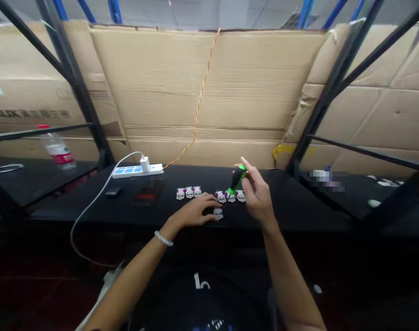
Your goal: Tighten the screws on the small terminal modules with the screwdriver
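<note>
My right hand [259, 197] grips a black and green screwdriver [237, 177] by its handle, index finger stretched out. The screwdriver slants down to the middle of three small white and purple parts [231, 196] in a row; its tip is too small to make out. My left hand [200, 209] rests on the black table with its fingers spread. Its thumb and fingertips lie close around small white pieces [218, 213]; whether they touch them I cannot tell. Beyond this hand sits another row of three white and purple parts [189, 192].
On the black table [299, 207], a white power strip [137, 170] with a plugged-in charger [145, 163] stands at the back left. Its white cable [79, 220] hangs over the front edge. A small black object [113, 191] lies nearby. Cardboard [247, 92] walls the back, between black metal posts.
</note>
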### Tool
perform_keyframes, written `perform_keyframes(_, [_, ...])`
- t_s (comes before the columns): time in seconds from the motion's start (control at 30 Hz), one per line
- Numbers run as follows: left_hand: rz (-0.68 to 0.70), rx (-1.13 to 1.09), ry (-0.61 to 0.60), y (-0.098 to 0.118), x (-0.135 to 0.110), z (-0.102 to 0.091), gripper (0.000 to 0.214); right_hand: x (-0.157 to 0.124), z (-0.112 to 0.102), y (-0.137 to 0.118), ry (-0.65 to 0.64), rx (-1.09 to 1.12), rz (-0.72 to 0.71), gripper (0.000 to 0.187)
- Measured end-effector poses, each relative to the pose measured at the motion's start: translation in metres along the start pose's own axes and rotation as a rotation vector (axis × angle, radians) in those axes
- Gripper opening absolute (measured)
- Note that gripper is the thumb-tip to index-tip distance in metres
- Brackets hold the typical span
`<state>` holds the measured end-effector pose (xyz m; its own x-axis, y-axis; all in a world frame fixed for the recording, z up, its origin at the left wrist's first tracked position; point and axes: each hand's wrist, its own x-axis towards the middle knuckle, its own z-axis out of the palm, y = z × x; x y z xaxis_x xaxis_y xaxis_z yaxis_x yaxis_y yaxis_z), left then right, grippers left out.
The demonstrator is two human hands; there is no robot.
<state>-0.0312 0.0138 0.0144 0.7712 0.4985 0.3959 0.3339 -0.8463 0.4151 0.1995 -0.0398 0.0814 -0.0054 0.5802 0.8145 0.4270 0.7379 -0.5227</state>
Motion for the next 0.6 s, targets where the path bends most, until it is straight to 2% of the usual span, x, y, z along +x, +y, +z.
perform_keyframes(0.07, [0.000, 0.006, -0.001, 0.0000, 0.0001, -0.0001, 0.036, -0.0001, 0.0001, -0.0006, -0.024, 0.034, -0.007, 0.048])
perform_keyframes(0.23, [-0.001, 0.012, -0.003, -0.0002, 0.0001, 0.0003, 0.038, -0.0001, 0.0008, -0.0025, 0.096, -0.107, -0.032, 0.049])
perform_keyframes(0.43, [-0.008, 0.005, 0.000, 0.0008, 0.0004, 0.0001, 0.037, -0.0007, 0.0004, 0.0015, -0.011, 0.022, -0.001, 0.055])
perform_keyframes(0.6, [0.007, 0.003, -0.005, -0.0002, 0.0008, 0.0001, 0.038, 0.0008, 0.0003, -0.0010, 0.115, -0.150, -0.035, 0.054])
